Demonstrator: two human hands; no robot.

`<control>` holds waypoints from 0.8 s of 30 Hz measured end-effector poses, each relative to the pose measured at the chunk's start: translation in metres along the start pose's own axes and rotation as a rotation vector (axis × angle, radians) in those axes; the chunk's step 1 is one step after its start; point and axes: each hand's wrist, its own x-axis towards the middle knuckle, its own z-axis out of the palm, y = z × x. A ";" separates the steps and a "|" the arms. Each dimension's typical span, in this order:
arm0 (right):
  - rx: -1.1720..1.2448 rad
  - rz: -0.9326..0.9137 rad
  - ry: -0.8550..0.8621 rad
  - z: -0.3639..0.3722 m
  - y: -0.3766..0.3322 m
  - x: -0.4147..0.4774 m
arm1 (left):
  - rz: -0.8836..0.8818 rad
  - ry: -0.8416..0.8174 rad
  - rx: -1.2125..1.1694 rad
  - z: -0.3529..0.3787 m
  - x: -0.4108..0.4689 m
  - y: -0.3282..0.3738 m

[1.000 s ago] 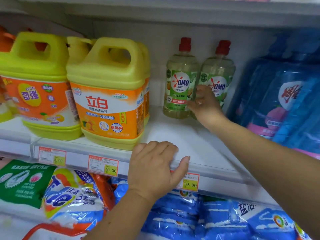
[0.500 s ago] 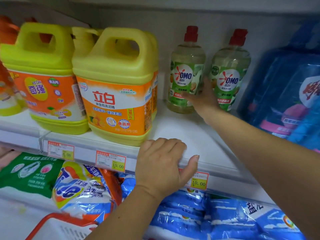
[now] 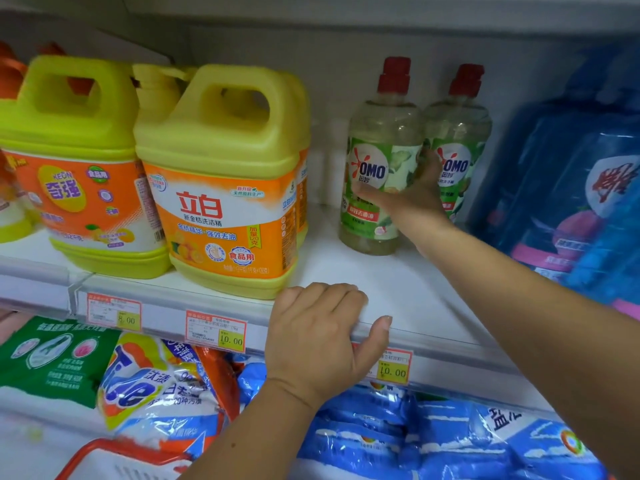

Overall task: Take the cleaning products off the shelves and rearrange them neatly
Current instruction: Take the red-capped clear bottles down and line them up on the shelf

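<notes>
Right hand [image 3: 412, 199] clamps the soap bottle [image 3: 381, 161], thumb across the label, fingers tucked behind it against its twin [image 3: 457, 157]. Looks full, so heavy and slick; the waist is the best hold. Left hand [image 3: 318, 337] grips the shelf edge [image 3: 450, 344], fingers curled over it.

front yellow jugs: 2, left jug [image 3: 79, 188], right jug [image 3: 221, 202]; more behind, count unclear
red-capped bottles: 2, left bottle [image 3: 374, 161], right bottle [image 3: 460, 133]
price tags [image 3: 216, 330]: 3
shelves: 2, upper shelf [image 3: 398, 296], lower shelf [image 3: 20, 427]
green bag [image 3: 52, 358]: 1
blue bags [image 3: 398, 434]: too overlapped to count
red basket [image 3: 114, 455]: 1
hands: 2, left hand [image 3: 318, 344], right hand [image 3: 415, 199]
</notes>
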 end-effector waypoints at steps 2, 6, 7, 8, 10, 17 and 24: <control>0.024 -0.006 -0.021 0.001 -0.007 -0.007 | 0.004 0.001 -0.003 0.000 0.000 0.000; -0.008 -0.040 0.033 -0.006 -0.012 -0.027 | -0.005 -0.018 -0.037 -0.002 0.000 -0.001; 0.001 -0.038 0.046 -0.013 -0.012 -0.034 | -0.022 -0.044 -0.044 -0.004 0.001 -0.001; 0.017 -0.026 0.058 -0.022 -0.013 -0.041 | -0.054 -0.079 -0.050 -0.006 0.001 0.000; 0.082 -0.004 0.072 -0.041 -0.022 -0.058 | -0.146 -0.155 -0.084 -0.012 0.003 0.001; 0.252 0.097 -0.087 -0.114 -0.063 -0.136 | -0.456 -0.321 -0.752 -0.061 0.012 0.030; 0.320 0.127 -0.137 -0.167 -0.055 -0.213 | -0.731 -0.714 -1.656 -0.098 -0.007 0.095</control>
